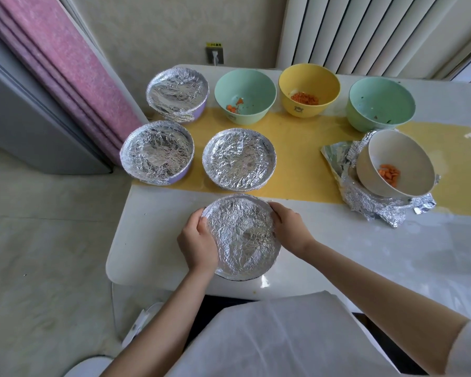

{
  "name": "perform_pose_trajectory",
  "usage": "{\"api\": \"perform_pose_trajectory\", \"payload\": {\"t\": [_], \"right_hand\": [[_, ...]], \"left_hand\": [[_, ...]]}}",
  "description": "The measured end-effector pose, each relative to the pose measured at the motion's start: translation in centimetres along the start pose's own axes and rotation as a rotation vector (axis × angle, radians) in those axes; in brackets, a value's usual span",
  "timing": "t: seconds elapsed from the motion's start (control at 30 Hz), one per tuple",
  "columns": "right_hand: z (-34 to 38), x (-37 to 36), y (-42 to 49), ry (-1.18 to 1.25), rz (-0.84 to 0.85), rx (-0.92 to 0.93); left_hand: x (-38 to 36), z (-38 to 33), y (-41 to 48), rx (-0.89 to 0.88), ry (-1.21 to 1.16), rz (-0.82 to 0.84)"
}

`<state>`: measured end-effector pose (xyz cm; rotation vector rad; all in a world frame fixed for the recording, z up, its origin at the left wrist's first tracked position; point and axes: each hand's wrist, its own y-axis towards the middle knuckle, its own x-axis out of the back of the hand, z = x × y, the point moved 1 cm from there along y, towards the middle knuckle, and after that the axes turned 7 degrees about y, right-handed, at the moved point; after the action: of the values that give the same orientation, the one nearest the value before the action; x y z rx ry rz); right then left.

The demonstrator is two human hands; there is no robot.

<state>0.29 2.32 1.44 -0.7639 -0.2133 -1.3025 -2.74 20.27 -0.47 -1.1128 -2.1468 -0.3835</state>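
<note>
With the foil-covered bowl (242, 238) standing at the near edge of the surface (365, 240), gripped at opposite sides of its rim by the curled left hand (197, 242) and right hand (291, 231), press its covering down evenly round the rim, avoiding tears and lifted folds.

Soft daylight fills the scene, brightest on the right side of the worktop (392, 254), which shows pale glare. The foil (242, 238) glints. Shadows are faint. Wide-angle distortion bends the curtain (65, 77) and the edges; focus is slightly soft.
</note>
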Motion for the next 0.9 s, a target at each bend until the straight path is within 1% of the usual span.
{"api": "perform_pose_trajectory", "payload": {"t": [0.2,0.3,0.43,0.57,0.63,0.7,0.8,0.83,0.9], "right_hand": [[0.9,-0.3,-0.7,-0.056,0.033,0.015],[1.4,-0.6,-0.8,-0.122,0.063,-0.009],[2.4,-1.2,-0.9,-0.185,0.091,0.012],[3.3,-2.0,0.0,-0.194,0.077,0.024],[3.8,-2.2,0.3,-0.182,0.076,0.035],[4.3,-2.7,0.7,-0.130,0.112,0.044],[4.4,-3.7,1.5,0.072,0.175,0.001],[4.3,-4.0,1.8,0.057,0.177,0.014],[3.9,-4.5,2.6,-0.097,0.189,0.076]], "left_hand": [[0.7,0.8,0.4,-0.011,-0.011,0.005],[1.4,1.2,0.7,-0.014,-0.009,-0.017],[2.6,1.9,1.4,0.005,-0.019,-0.035],[3.3,2.5,1.5,0.009,0.001,0.058],[3.9,2.9,1.3,0.007,0.018,0.095],[4.8,3.4,1.6,0.010,0.040,0.083],[6.3,4.3,3.2,0.030,0.075,0.036],[6.8,4.6,3.8,0.029,0.088,0.026],[7.8,5.1,4.9,0.028,0.109,0.008]]}}
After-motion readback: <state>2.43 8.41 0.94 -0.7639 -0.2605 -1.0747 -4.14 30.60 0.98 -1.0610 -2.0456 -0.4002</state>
